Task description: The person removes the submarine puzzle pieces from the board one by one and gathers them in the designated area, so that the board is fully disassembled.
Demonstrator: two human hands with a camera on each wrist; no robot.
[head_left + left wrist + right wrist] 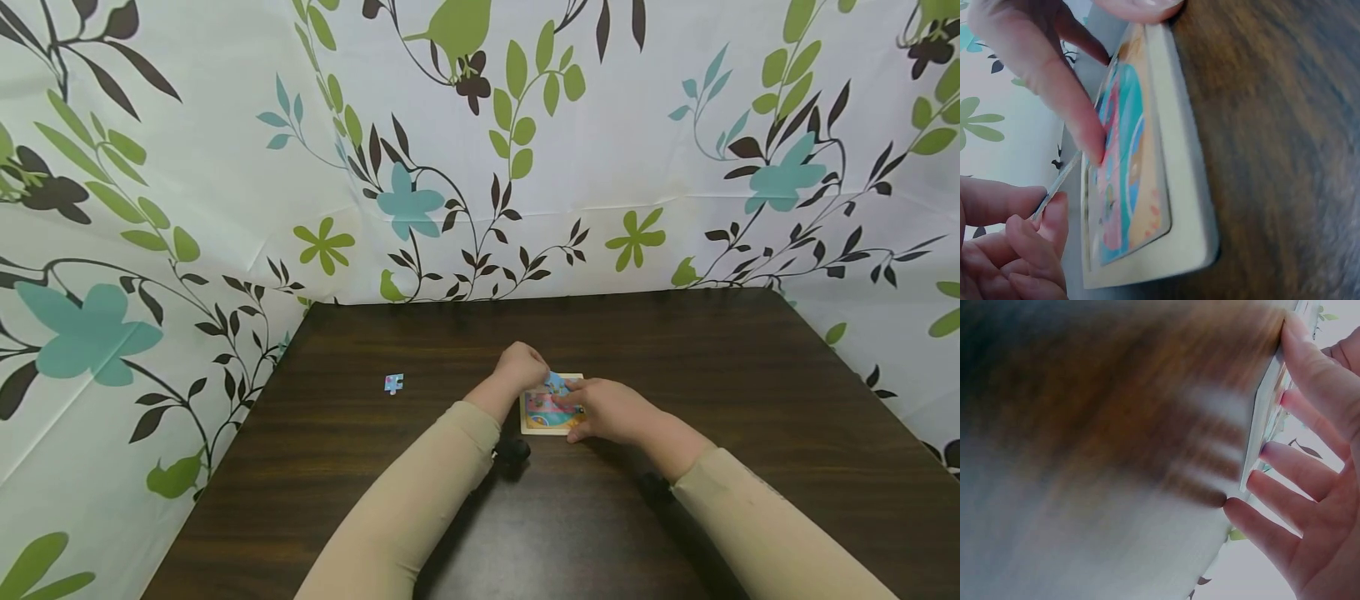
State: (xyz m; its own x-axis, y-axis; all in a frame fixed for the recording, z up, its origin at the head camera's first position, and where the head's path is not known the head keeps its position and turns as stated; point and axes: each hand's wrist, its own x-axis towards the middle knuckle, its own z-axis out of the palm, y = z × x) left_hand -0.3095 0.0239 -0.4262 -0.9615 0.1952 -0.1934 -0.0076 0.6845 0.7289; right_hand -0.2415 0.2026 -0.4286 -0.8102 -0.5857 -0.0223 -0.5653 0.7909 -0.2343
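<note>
A small jigsaw puzzle in a pale wooden tray [545,432] lies on the dark table, with a pink, teal and orange picture. My left hand [520,367] pinches a puzzle piece [556,382] at the tray's upper left. In the left wrist view this puzzle piece [1059,181] is seen edge-on and tilted between thumb and fingers. My right hand [611,410] rests at the tray's right side. Its index fingertip [1092,147] presses on the picture and its thumb [1310,356] is at the near edge. The other fingers spread out fairly straight.
A loose blue puzzle piece [393,383] lies on the table [360,467] to the left. A small black object [513,451] is by my left wrist. A leaf-patterned curtain [480,150] hangs behind the table and at its sides.
</note>
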